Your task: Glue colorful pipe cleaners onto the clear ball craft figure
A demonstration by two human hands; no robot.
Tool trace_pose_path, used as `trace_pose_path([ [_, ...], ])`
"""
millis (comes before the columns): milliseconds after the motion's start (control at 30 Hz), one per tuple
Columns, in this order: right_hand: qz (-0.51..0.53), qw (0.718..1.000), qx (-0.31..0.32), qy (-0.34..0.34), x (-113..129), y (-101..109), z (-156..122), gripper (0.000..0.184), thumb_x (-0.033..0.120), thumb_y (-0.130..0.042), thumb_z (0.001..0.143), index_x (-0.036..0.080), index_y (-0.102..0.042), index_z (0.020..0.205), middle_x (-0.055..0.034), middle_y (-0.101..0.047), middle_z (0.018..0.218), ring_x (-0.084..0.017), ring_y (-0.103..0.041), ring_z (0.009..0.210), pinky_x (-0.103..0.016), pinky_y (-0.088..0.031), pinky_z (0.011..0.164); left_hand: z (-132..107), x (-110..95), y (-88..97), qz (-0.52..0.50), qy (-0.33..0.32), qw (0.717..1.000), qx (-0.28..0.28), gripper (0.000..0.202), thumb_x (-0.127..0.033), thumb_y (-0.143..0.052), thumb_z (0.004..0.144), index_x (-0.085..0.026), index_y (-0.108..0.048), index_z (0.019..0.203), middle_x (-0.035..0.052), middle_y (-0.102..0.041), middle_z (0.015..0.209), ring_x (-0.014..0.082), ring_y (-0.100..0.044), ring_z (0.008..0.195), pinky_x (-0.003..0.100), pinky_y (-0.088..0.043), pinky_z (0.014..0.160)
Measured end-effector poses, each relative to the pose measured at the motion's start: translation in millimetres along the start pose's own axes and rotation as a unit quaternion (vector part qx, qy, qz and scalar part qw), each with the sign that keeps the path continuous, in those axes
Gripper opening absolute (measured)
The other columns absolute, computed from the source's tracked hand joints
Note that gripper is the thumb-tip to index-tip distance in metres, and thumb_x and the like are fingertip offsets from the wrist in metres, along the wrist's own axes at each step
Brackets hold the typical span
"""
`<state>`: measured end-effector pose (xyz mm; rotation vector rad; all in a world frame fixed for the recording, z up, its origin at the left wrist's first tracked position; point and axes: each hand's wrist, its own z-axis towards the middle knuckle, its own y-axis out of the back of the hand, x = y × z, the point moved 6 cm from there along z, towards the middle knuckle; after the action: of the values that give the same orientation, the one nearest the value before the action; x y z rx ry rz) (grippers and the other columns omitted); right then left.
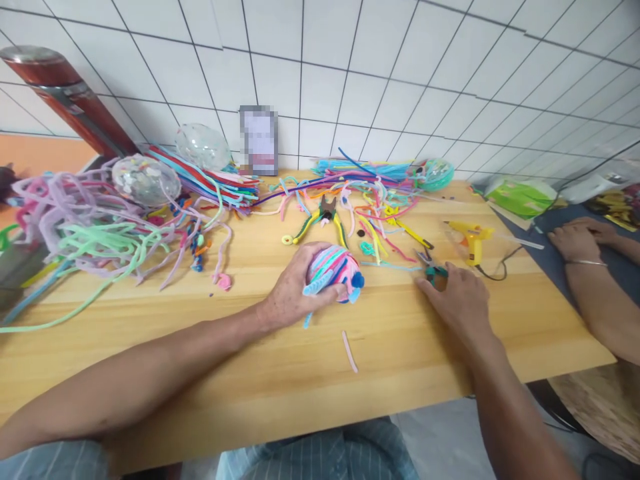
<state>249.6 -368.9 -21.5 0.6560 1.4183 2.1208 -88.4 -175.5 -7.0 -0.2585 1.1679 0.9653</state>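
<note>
My left hand is wrapped round a ball covered in pink, blue and white pipe cleaners, with a dark blue pompom-like tip on its right side. At the right, my right hand has its fingers closed over the green handles of small pliers, whose jaws point away from me; part of the handles is hidden. Between the hands and nearer the front edge lies a short pale pink pipe cleaner piece. Beyond the ball, larger pliers with yellow-green handles lie spread apart.
A tangle of lilac and green pipe cleaners covers the left side. Clear balloon-like balls, a propped phone and a red flask stand behind. A yellow glue gun sits right, near another person's hands.
</note>
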Motion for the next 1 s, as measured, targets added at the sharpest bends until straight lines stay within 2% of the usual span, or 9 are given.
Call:
trace_pose_path([
  [67,0.055,0.993,-0.079,0.066,25.6,23.5,-9.0,0.062,0.057,-0.071,0.097,0.012,-0.070,0.139,-0.0279,-0.072,0.135,-0.046,-0.066,0.131,-0.072,-0.051,0.110,1.8,1.5,-0.6,-0.017,0.012,1.000,0.013,0.074,-0.050,-0.089,0.090,-0.024,-0.055,0.150,0.0121,-0.070,0.140,0.0285,-0.074,0.125,0.049,-0.062,0.112],
  [133,0.146,0.965,-0.120,0.180,63.4,50.6,-21.1,0.050,0.044,-0.072,0.101,0.020,-0.069,0.145,-0.0197,-0.074,0.137,-0.039,-0.069,0.131,-0.066,-0.055,0.113,3.9,2.0,-0.9,-0.037,0.022,0.999,0.026,0.074,-0.048,-0.089,0.089,-0.023,-0.055,0.150,0.0123,-0.071,0.140,0.0285,-0.074,0.125,0.049,-0.063,0.111],
  [200,0.198,0.928,-0.117,0.292,105.6,73.2,-34.1,0.049,0.032,-0.073,0.102,0.029,-0.067,0.150,-0.0116,-0.076,0.137,-0.033,-0.072,0.130,-0.059,-0.059,0.112,5.7,2.3,-0.3,-0.049,0.032,0.998,0.031,0.074,-0.048,-0.089,0.089,-0.023,-0.055,0.150,0.0126,-0.071,0.141,0.0290,-0.075,0.125,0.049,-0.063,0.112],
  [233,0.213,0.910,-0.111,0.338,125.6,81.6,-40.2,0.049,0.027,-0.073,0.103,0.031,-0.066,0.151,-0.0104,-0.076,0.137,-0.032,-0.072,0.129,-0.057,-0.060,0.111,6.3,2.4,0.2,-0.050,0.036,0.998,0.033,0.074,-0.048,-0.089,0.089,-0.023,-0.055,0.149,0.0129,-0.071,0.141,0.0293,-0.075,0.125,0.050,-0.063,0.112],
  [300,0.243,0.877,-0.101,0.402,158.6,91.4,-49.7,0.050,0.020,-0.070,0.103,0.028,-0.064,0.152,-0.0114,-0.076,0.137,-0.030,-0.073,0.129,-0.054,-0.062,0.109,7.2,2.2,1.1,-0.048,0.036,0.998,0.034,0.073,-0.048,-0.089,0.089,-0.022,-0.056,0.149,0.0136,-0.071,0.140,0.0296,-0.075,0.124,0.050,-0.063,0.111],
  [367,0.263,0.856,-0.095,0.435,180.1,92.3,-55.4,0.051,0.017,-0.070,0.102,0.027,-0.064,0.152,-0.0123,-0.076,0.137,-0.029,-0.073,0.129,-0.053,-0.062,0.108,7.4,1.9,1.3,-0.047,0.029,0.998,0.031,0.073,-0.049,-0.089,0.089,-0.022,-0.057,0.149,0.0137,-0.072,0.140,0.0297,-0.075,0.124,0.050,-0.063,0.111],
  [467,0.265,0.850,-0.094,0.446,192.6,85.2,-58.3,0.049,0.018,-0.070,0.102,0.028,-0.067,0.150,-0.0122,-0.076,0.136,-0.030,-0.073,0.129,-0.054,-0.063,0.106,7.1,3.2,-1.1,-0.056,0.023,0.998,0.033,0.072,-0.049,-0.089,0.089,-0.023,-0.058,0.148,0.0130,-0.072,0.140,0.0294,-0.074,0.124,0.050,-0.063,0.110],
  [700,0.250,0.847,-0.089,0.461,194.3,76.3,-59.1,0.048,0.019,-0.072,0.102,0.026,-0.065,0.150,-0.0158,-0.074,0.139,-0.032,-0.072,0.130,-0.056,-0.064,0.103,12.3,7.0,-2.5,-0.063,0.040,0.997,0.035,0.072,-0.048,-0.090,0.087,-0.024,-0.058,0.146,0.0121,-0.072,0.139,0.0303,-0.073,0.126,0.051,-0.062,0.111],
  [1000,0.253,0.856,-0.087,0.442,199.7,69.0,-50.5,0.046,0.024,-0.072,0.104,0.024,-0.063,0.149,-0.0162,-0.071,0.136,-0.033,-0.072,0.123,-0.053,-0.065,0.097,28.3,3.0,2.0,-0.113,0.111,0.985,0.071,0.067,-0.055,-0.088,0.085,-0.021,-0.063,0.136,0.0098,-0.074,0.126,0.0285,-0.074,0.112,0.044,-0.065,0.095],
])
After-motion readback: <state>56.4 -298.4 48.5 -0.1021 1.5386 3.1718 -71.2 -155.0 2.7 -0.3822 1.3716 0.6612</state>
